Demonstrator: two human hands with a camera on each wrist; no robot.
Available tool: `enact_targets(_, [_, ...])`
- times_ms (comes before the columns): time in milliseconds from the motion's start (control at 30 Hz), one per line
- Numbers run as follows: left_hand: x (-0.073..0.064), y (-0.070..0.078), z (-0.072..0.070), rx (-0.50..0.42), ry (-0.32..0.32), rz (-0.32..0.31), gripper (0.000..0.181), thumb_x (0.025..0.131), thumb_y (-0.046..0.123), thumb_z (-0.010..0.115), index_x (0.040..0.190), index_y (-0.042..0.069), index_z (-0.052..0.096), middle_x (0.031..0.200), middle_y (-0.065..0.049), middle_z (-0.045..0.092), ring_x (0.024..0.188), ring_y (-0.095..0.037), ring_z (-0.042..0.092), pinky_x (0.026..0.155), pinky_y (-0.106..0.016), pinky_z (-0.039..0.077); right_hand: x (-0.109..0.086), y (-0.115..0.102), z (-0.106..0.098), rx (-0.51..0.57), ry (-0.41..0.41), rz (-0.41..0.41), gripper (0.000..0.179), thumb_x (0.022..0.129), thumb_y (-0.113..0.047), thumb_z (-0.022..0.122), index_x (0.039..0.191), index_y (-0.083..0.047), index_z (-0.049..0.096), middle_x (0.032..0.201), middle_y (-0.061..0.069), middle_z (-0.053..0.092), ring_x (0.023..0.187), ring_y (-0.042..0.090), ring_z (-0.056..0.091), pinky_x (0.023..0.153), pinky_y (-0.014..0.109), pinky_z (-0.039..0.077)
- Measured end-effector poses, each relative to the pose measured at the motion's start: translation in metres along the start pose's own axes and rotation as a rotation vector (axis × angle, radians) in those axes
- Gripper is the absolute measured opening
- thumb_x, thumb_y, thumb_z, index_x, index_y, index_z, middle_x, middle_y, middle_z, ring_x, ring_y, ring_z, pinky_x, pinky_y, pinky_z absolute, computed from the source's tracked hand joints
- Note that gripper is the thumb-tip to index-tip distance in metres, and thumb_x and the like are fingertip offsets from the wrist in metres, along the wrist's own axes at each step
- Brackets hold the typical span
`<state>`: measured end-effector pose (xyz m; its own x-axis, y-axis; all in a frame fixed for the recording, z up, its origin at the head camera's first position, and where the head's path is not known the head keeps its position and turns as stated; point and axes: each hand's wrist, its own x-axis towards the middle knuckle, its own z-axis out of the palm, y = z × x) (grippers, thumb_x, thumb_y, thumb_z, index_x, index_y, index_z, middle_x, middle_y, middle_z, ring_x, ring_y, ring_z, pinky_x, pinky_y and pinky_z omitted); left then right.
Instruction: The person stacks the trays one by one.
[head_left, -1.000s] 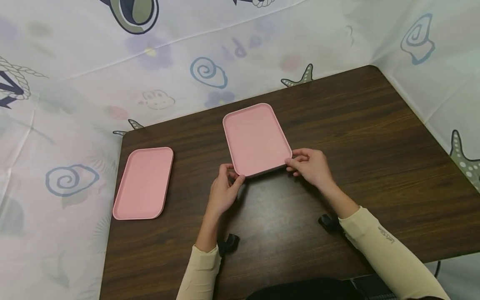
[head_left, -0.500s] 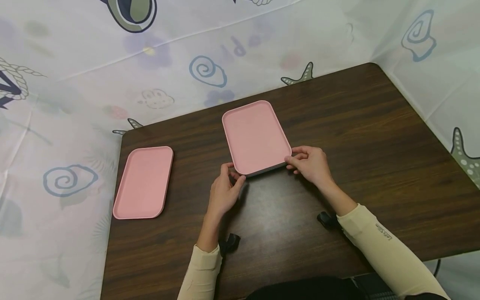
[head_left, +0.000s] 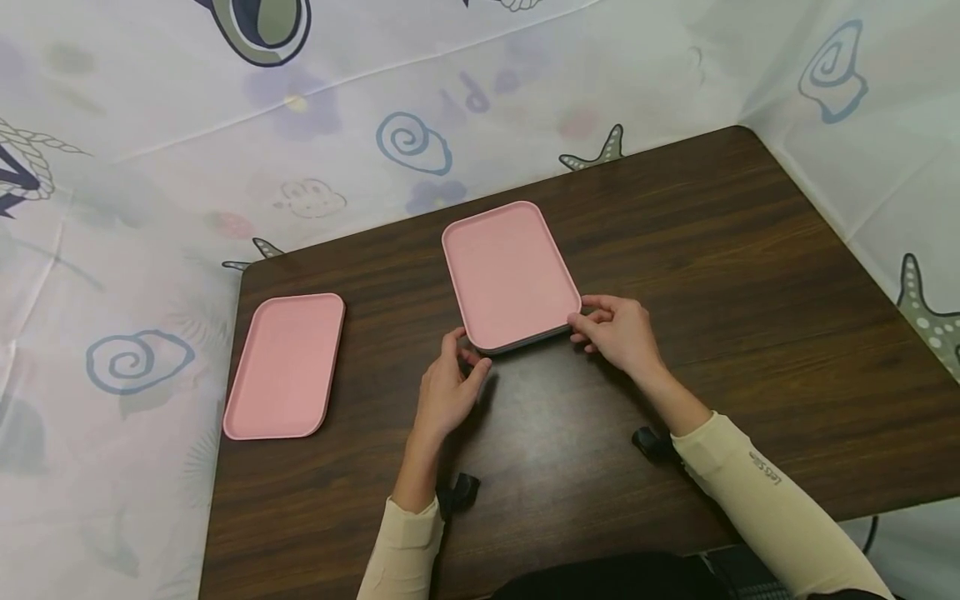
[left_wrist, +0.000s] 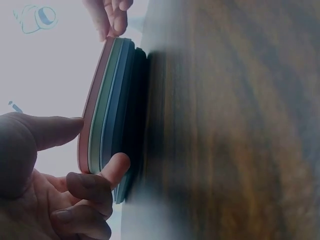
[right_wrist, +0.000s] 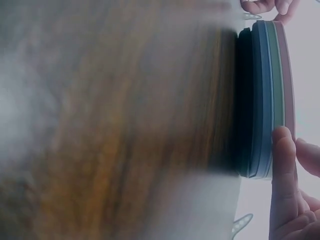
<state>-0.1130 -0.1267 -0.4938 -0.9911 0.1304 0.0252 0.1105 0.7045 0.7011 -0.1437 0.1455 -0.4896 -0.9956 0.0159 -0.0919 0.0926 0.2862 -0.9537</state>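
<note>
A pink tray (head_left: 513,279) tops a stack at the table's middle. Both wrist views show a green tray (left_wrist: 106,90) under it, then a blue tray (right_wrist: 262,100) and darker layers. My left hand (head_left: 447,387) is at the near left corner, fingers along the side and thumb just off the rim in the head view. At the near right corner my right hand (head_left: 618,333) pinches the pink tray, thumb on its rim and fingers at its side. The pink tray lies level with the layers beneath.
Another pink tray (head_left: 285,367) lies by the left edge of the dark wooden table (head_left: 720,317). Patterned cloth (head_left: 315,133) hangs behind the table and along its sides. Black wrist devices (head_left: 459,493) sit below both forearms.
The pink tray has settled at its near edge, and a dark edge beneath it shows more. My left thumb has slid off the rim; my right hand has barely moved.
</note>
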Motion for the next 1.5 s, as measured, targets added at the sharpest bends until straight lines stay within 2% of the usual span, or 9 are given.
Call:
enact_targets(267, [-0.006,0.0,-0.002,0.006,-0.027,-0.004,0.059,0.096,0.03,0.063,0.146,0.009,0.039,0.099,0.004,0.067,0.053,-0.012,0.05,0.054,-0.032,0.041,-0.006,-0.001,0.002,-0.003,-0.029,0.017,0.053,0.091,-0.019,0.072,0.137,0.0,0.054,0.081,0.014,0.073,0.069,0.029,0.072,0.059,0.039,0.057])
enact_targets(500, [-0.016,-0.004,-0.009,-0.055,-0.063,-0.035,0.058,0.096,0.029,0.064,0.147,0.012,0.042,0.106,0.002,0.066,0.056,-0.014,0.052,0.053,-0.032,0.043,-0.012,-0.002,0.004,0.016,0.011,0.003,0.056,0.091,-0.018,0.072,0.139,0.0,0.051,0.081,0.017,0.072,0.065,0.026,0.071,0.057,0.039,0.056])
enact_targets(700, [-0.034,-0.012,-0.025,-0.048,-0.023,-0.081,0.056,0.096,0.031,0.064,0.146,0.014,0.045,0.109,0.005,0.064,0.059,-0.016,0.052,0.053,-0.033,0.042,-0.02,-0.01,0.014,0.091,0.049,-0.033,0.048,0.091,-0.019,0.072,0.133,-0.002,0.057,0.08,0.021,0.07,0.059,0.026,0.069,0.053,0.037,0.056])
enact_targets(833, [-0.049,-0.018,-0.038,-0.053,-0.001,-0.116,0.053,0.098,0.032,0.062,0.146,0.016,0.046,0.111,0.003,0.064,0.057,-0.017,0.052,0.051,-0.031,0.042,-0.028,-0.02,0.025,0.137,0.032,-0.066,0.043,0.091,-0.018,0.072,0.128,0.001,0.059,0.077,0.022,0.069,0.053,0.024,0.067,0.05,0.037,0.054])
enact_targets(933, [-0.059,-0.027,-0.046,-0.054,0.029,-0.133,0.052,0.098,0.032,0.061,0.145,0.016,0.047,0.112,0.002,0.064,0.054,-0.016,0.051,0.047,-0.029,0.04,-0.038,-0.039,0.034,0.162,-0.002,-0.089,0.034,0.092,-0.012,0.07,0.12,0.006,0.063,0.074,0.026,0.067,0.052,0.031,0.066,0.05,0.042,0.054])
enact_targets(1033, [-0.071,-0.039,-0.056,-0.055,0.083,-0.157,0.05,0.098,0.033,0.06,0.144,0.016,0.048,0.111,0.001,0.065,0.053,-0.014,0.05,0.047,-0.028,0.04,-0.043,-0.044,0.048,0.179,-0.056,-0.089,0.029,0.092,-0.01,0.07,0.114,0.008,0.065,0.073,0.026,0.067,0.054,0.038,0.065,0.051,0.047,0.054])
enact_targets(1167, [-0.087,-0.054,-0.072,-0.054,0.172,-0.213,0.047,0.099,0.032,0.059,0.141,0.015,0.051,0.11,-0.002,0.065,0.053,-0.011,0.049,0.046,-0.027,0.04,-0.045,-0.033,0.076,0.175,-0.152,-0.099,0.027,0.092,-0.018,0.071,0.11,0.002,0.068,0.069,0.018,0.067,0.052,0.03,0.065,0.049,0.041,0.054])
enact_targets(1267, [-0.097,-0.066,-0.087,-0.027,0.236,-0.268,0.045,0.1,0.031,0.058,0.141,0.014,0.052,0.111,-0.004,0.065,0.052,-0.01,0.047,0.045,-0.026,0.039,-0.053,-0.036,0.095,0.146,-0.226,-0.11,0.025,0.093,-0.02,0.07,0.109,-0.001,0.068,0.068,0.014,0.067,0.051,0.023,0.065,0.048,0.037,0.053])
enact_targets(1500, [-0.114,-0.097,-0.125,0.074,0.359,-0.392,0.044,0.1,0.031,0.056,0.141,0.013,0.052,0.115,-0.014,0.065,0.058,-0.011,0.049,0.048,-0.026,0.039,-0.063,-0.042,0.142,0.084,-0.393,-0.102,0.028,0.095,-0.02,0.067,0.115,-0.001,0.067,0.068,0.012,0.067,0.053,0.025,0.066,0.049,0.036,0.053])
